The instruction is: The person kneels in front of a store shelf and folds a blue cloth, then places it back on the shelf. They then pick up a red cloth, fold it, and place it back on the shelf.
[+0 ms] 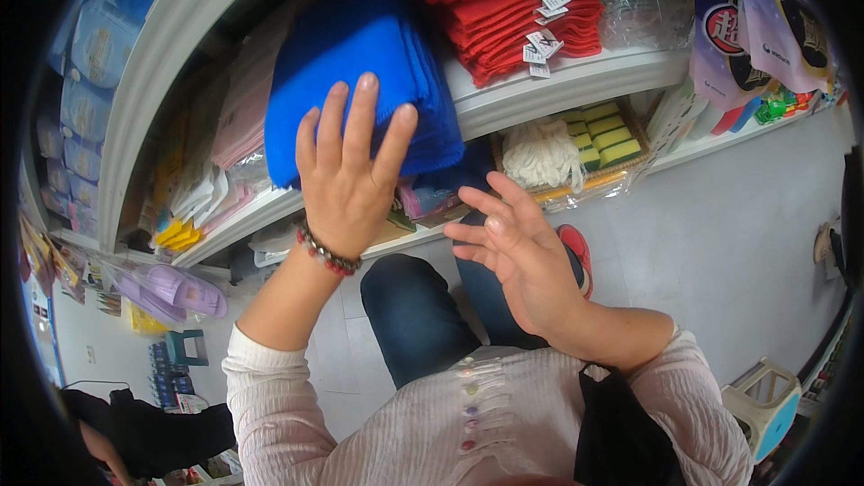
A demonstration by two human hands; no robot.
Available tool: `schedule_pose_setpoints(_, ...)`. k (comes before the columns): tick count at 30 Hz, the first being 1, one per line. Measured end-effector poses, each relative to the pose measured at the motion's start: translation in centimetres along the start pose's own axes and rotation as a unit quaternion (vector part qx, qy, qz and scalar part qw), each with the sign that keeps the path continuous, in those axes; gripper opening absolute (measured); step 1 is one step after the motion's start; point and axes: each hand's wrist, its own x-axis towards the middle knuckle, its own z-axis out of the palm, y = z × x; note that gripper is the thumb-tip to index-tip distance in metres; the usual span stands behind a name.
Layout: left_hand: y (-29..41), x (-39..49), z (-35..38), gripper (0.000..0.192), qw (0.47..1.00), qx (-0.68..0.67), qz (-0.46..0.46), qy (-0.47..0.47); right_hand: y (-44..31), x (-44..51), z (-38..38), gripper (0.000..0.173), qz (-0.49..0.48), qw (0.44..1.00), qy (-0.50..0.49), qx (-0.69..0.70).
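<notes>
My left hand (351,162), with a beaded bracelet (327,253) at its wrist, lies spread on the front of a stack of folded blue cloths (344,47). The stack sits at the edge of a white shelf (567,88). Lower and to the right, my right hand (516,243) hovers with its palm turned partly up, fingers apart and nothing in it. Beside the blue stack on the same shelf is a pile of folded red cloths (513,7) with white tags (543,44) hanging from its front.
A wicker basket (638,125) below holds white string mop yarn (543,152) and yellow-green sponges (611,131). Packaged purple slippers (182,290) hang at left. Purple packets (729,34) hang upper right. A plastic stool (763,405) stands lower right. A person in black (148,432) is at lower left.
</notes>
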Motion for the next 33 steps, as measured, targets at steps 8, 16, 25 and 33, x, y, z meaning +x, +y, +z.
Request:
schedule_pose_setpoints(8, -4.1, 3.7, 5.4, 0.070, 0.999, -0.020, 0.008, -0.026, 0.3, 0.4, -1.2, 0.063, 0.015, 1.000, 0.005, -0.012)
schedule_pose_setpoints(16, -5.4, 3.6, 4.2, 0.095, 0.987, -0.156, -0.024, -0.026, 0.6, 0.7, -2.4, 0.061, 0.015, 0.998, 0.038, -0.041)
schedule_pose_setpoints(25, -9.2, 2.8, 3.9, 0.096, 0.974, -0.079, -0.105, -0.184, 2.1, 1.5, -3.1, 0.055, 0.024, 0.998, 0.028, -0.047)
schedule_pose_setpoints(33, -8.8, 2.6, 4.9, 0.081, 0.977, -0.137, -0.105, -0.124, 3.5, 2.0, -2.4, 0.047, 0.025, 0.994, -0.011, -0.109)
